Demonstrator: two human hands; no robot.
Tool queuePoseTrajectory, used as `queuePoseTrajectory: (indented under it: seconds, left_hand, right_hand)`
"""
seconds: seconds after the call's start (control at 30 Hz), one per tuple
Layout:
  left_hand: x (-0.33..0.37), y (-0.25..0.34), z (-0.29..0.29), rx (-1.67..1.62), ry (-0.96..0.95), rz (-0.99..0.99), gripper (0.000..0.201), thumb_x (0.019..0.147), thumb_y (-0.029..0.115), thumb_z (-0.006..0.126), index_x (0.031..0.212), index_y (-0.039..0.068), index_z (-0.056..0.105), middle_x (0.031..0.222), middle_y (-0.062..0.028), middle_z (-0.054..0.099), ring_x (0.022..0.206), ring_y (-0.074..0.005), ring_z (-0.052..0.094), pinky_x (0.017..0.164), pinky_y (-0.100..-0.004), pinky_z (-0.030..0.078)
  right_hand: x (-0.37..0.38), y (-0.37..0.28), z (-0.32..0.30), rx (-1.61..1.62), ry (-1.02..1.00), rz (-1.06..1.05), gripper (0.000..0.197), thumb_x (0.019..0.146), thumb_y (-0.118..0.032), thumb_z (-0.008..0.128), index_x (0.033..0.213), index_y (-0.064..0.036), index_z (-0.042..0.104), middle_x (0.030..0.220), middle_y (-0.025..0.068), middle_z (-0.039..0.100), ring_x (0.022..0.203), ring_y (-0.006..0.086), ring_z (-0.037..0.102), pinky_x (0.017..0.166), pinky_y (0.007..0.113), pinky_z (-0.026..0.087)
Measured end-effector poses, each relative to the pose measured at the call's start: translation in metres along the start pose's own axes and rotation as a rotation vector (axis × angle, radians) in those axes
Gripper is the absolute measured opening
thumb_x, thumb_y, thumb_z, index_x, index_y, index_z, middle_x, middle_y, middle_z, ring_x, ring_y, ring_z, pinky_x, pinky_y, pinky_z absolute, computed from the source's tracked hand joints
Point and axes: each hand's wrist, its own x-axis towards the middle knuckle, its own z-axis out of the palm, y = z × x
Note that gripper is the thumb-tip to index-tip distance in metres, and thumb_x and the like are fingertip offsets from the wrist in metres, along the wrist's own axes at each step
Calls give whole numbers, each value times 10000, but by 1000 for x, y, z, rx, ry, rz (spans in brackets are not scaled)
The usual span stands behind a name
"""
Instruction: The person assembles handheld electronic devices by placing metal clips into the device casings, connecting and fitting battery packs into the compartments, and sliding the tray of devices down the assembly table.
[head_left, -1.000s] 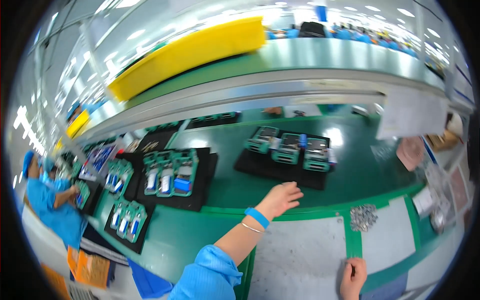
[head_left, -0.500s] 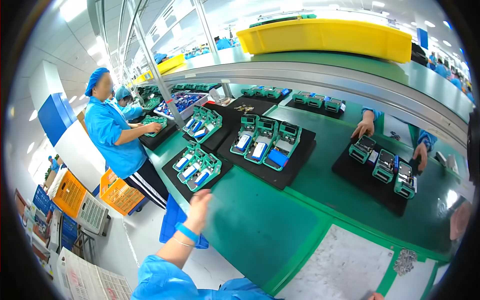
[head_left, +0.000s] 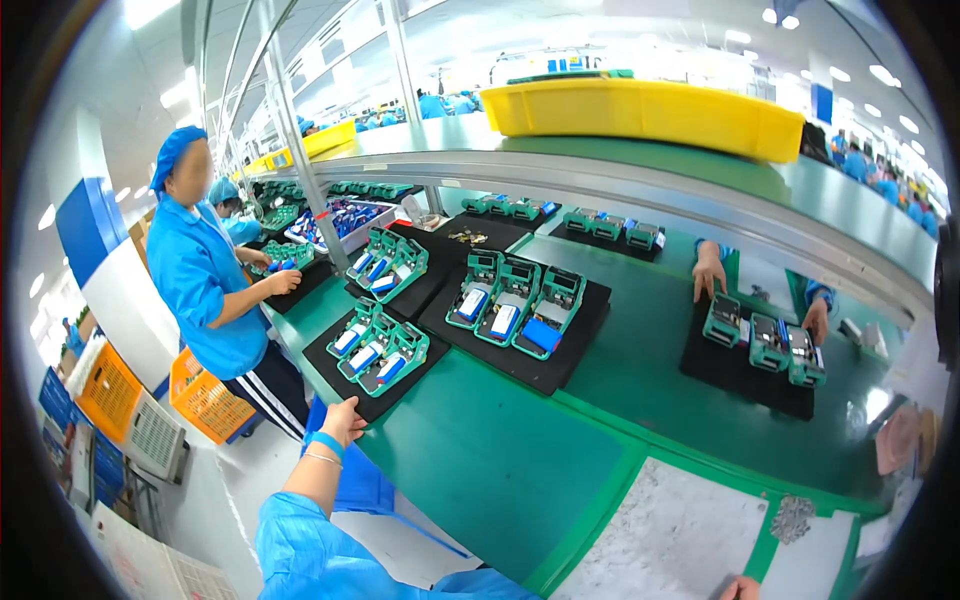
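My left hand (head_left: 343,424), with a blue band on its wrist, is at the near corner of a black mat (head_left: 390,402). Its fingers close over the mat's edge. On that mat lie three green device housings (head_left: 372,350), each with a white-and-blue battery pack. To the right, a larger black mat (head_left: 535,372) carries three more opened green housings (head_left: 512,305). Only a small part of my right hand (head_left: 741,589) shows at the lower edge, beside a worn white sheet (head_left: 665,530); its fingers are mostly cut off.
A co-worker (head_left: 205,260) in blue stands at left, handling a green part. Across the bench, another person's hands (head_left: 709,272) touch a mat with housings (head_left: 768,342). A metal-edged shelf (head_left: 600,172) with a yellow bin (head_left: 640,115) spans above. Orange crates (head_left: 205,400) stand on the floor.
My left hand has moved down and left from above the bench onto the mat's near corner. The other person's hands across the bench have shifted around their housings. The view has turned slightly.
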Motion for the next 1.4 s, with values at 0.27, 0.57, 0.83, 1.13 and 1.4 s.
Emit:
queuePoseTrajectory:
  seconds: [0.27,0.57,0.83,1.13,1.4]
  left_hand:
    - [-16,-5,14,-342,-71,82,312,1006,109,565,1187,-115,444,1014,-210,610,827,-291,734,603,-379,625]
    - [-165,-48,40,-334,-401,114,188,990,151,601,1005,-35,574,803,-136,695,509,-130,554,442,-279,463]
    - [-320,-109,71,-179,-749,-28,440,934,484,685,940,50,612,704,-66,636,565,-150,564,480,-278,400]
    - [-333,-121,114,194,-760,110,435,1020,406,576,839,39,722,546,-23,536,461,-138,484,439,-282,365]
    - [-350,-105,117,142,-1433,-181,240,1033,247,587,1144,35,612,1037,-110,707,885,-158,652,829,-290,529]
  right_hand:
    - [23,-25,15,-14,-168,-143,240,995,-199,595,1087,13,657,1070,180,657,968,302,626,880,387,490]
    - [30,-91,102,642,-868,-59,272,999,-265,633,1168,-58,683,992,11,690,819,99,606,709,254,484]
    - [-9,-176,170,905,-1371,352,507,1047,-287,549,1456,-70,345,1290,143,588,1184,251,590,917,406,551]
    - [-2,-189,187,780,-1072,354,658,956,-335,685,1461,-23,402,1113,166,648,902,179,623,689,314,547]
    - [17,-113,172,714,-789,72,410,939,-319,669,1149,28,609,872,130,657,789,199,602,697,369,488]
